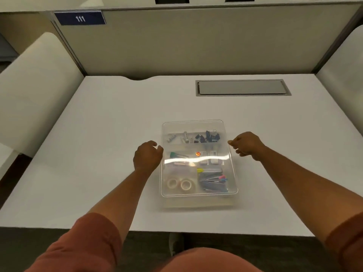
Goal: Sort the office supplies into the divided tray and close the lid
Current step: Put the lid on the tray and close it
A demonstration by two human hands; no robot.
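Rust-colored sleeves [94, 238] fill the bottom of the shot, pushed up past the elbows, with both bare forearms reaching out over the white bench [102, 122].

Between the two hands sits the clear divided tray [198, 202] with its see-through lid [193, 123] lying on top; whether it's fully snapped down I can't tell, it's kinda blurry and there's a glare streak across the middle. Nearest compartments: two tape rolls [179, 184] closer to the left hand, and a pile of colorful pins or pens [214, 181] closer to the right, too smeared to say which. Far row beyond both hands has black binder clips [208, 136] plus some silvery bits.

Left hand [147, 156]: grip loosely curled, fingertips right at the lid's left edge, maybe touching it, nothing clamped. Right hand [246, 145]: fingers curled in, thumb and forefinger pinched at the lid's right edge; can't tell if it actually has hold of it.

Further out past the right hand there's a gray cable hatch [242, 87] set in the bench, then the beige partition [196, 44] with a blue "111" sign [80, 18] way off to the far left.
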